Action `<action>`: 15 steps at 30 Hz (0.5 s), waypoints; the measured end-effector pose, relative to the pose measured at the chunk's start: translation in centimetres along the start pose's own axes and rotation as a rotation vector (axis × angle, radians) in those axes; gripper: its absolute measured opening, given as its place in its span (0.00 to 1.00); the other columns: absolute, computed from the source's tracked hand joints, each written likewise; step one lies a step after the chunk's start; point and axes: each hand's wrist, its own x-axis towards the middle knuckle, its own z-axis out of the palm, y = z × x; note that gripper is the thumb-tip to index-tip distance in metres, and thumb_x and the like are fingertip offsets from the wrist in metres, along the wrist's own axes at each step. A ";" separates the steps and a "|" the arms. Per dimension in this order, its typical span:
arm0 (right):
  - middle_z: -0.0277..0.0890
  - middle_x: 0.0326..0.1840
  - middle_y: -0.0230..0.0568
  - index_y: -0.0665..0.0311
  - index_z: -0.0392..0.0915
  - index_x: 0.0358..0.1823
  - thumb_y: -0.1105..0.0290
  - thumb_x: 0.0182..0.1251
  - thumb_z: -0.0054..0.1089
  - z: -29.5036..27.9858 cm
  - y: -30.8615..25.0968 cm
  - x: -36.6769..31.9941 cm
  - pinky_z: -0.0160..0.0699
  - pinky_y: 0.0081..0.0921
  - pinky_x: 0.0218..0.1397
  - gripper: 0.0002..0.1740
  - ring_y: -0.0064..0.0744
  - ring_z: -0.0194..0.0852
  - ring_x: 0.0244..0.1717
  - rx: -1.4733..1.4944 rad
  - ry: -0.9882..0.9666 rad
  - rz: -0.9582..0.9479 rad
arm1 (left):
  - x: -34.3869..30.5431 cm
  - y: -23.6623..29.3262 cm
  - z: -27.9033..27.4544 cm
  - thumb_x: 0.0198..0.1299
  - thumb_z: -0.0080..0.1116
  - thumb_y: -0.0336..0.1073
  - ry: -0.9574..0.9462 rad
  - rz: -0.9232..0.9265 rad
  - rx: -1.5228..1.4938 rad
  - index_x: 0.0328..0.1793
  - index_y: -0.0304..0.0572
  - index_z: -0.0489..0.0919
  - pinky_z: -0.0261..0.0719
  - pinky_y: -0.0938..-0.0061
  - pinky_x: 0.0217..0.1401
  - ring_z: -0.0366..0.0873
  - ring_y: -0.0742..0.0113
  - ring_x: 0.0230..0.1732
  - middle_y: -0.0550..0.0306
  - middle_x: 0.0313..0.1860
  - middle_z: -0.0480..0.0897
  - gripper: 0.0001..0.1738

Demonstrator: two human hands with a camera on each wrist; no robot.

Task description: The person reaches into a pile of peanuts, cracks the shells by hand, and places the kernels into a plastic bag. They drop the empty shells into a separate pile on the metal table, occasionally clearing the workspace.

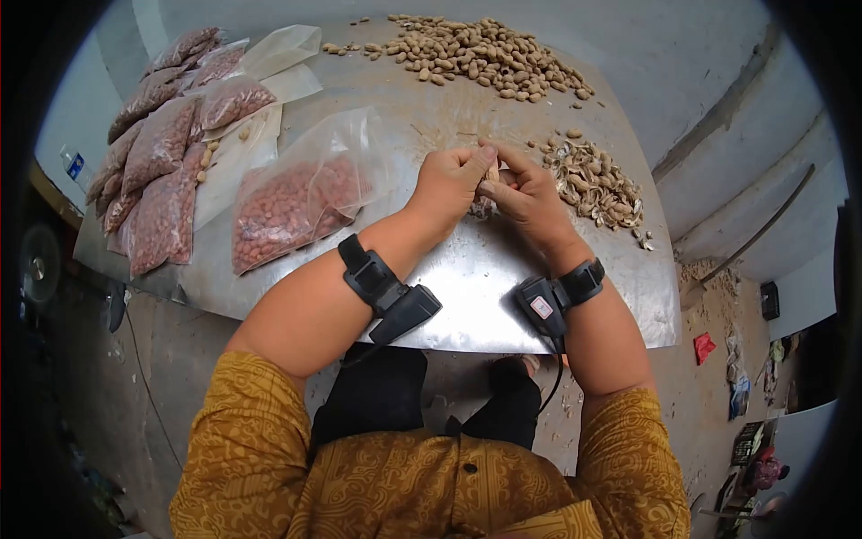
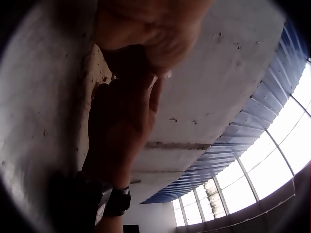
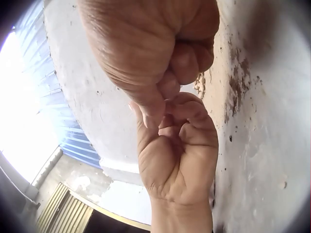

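Both hands meet above the metal table, fingertips together. The left hand [image 1: 446, 189] and right hand [image 1: 532, 199] pinch a small pale peanut [image 1: 493, 171] between curled fingers and thumbs; the fingers largely cover it. In the left wrist view the left hand [image 2: 148, 34] is above the right hand [image 2: 121, 126], both dark. The right wrist view shows the right hand [image 3: 141, 48] over the left hand [image 3: 180, 155], whose palm faces the camera. Some shelled peanuts [image 1: 482, 208] lie below the hands, partly hidden.
A pile of unshelled peanuts [image 1: 489, 58] lies at the table's back, and empty shells [image 1: 600, 184] lie right of the hands. An open clear bag of red kernels [image 1: 292, 211] rests at the left, beside several filled bags [image 1: 162, 144]. The metal table [image 1: 467, 314] has its near edge by the person's legs.
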 end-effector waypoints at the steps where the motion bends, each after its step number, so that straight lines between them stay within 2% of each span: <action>1: 0.59 0.23 0.20 0.66 0.69 0.61 0.73 0.58 0.62 0.1 0.3 0.1 0.57 0.12 0.28 0.28 0.11 0.54 0.25 -0.006 0.012 -0.002 | 0.3 -0.4 0.1 0.65 0.52 0.45 0.048 0.032 0.096 0.36 0.33 0.78 0.72 0.82 0.34 0.75 0.75 0.29 0.59 0.28 0.79 0.18; 2: 0.59 0.23 0.20 0.66 0.68 0.61 0.72 0.59 0.61 0.2 0.6 0.2 0.57 0.12 0.28 0.27 0.11 0.54 0.25 -0.012 0.023 -0.003 | 0.5 -0.7 0.2 0.65 0.52 0.45 0.097 0.063 0.193 0.35 0.33 0.78 0.72 0.82 0.33 0.74 0.76 0.29 0.59 0.27 0.79 0.19; 8: 0.60 0.19 0.20 0.66 0.65 0.63 0.71 0.63 0.57 1.0 1.6 0.2 0.56 0.11 0.25 0.26 0.11 0.53 0.21 0.175 0.038 -0.010 | 0.5 -0.6 0.3 0.67 0.50 0.44 0.141 0.106 0.284 0.31 0.34 0.77 0.68 0.82 0.31 0.70 0.78 0.28 0.62 0.25 0.77 0.19; 11: 0.62 0.19 0.21 0.65 0.64 0.63 0.71 0.65 0.55 1.3 1.1 -0.1 0.56 0.11 0.24 0.25 0.10 0.55 0.20 0.236 0.051 0.007 | 0.4 -0.3 0.6 0.67 0.49 0.43 0.168 0.113 0.261 0.31 0.35 0.76 0.69 0.82 0.27 0.72 0.77 0.25 0.61 0.24 0.77 0.19; 15: 0.62 0.20 0.23 0.63 0.63 0.65 0.71 0.67 0.51 1.6 0.5 -0.1 0.55 0.11 0.21 0.24 0.11 0.55 0.19 0.443 0.025 0.065 | 0.1 0.1 1.2 0.68 0.48 0.42 0.175 0.060 0.049 0.33 0.35 0.76 0.71 0.81 0.21 0.72 0.74 0.19 0.58 0.24 0.77 0.17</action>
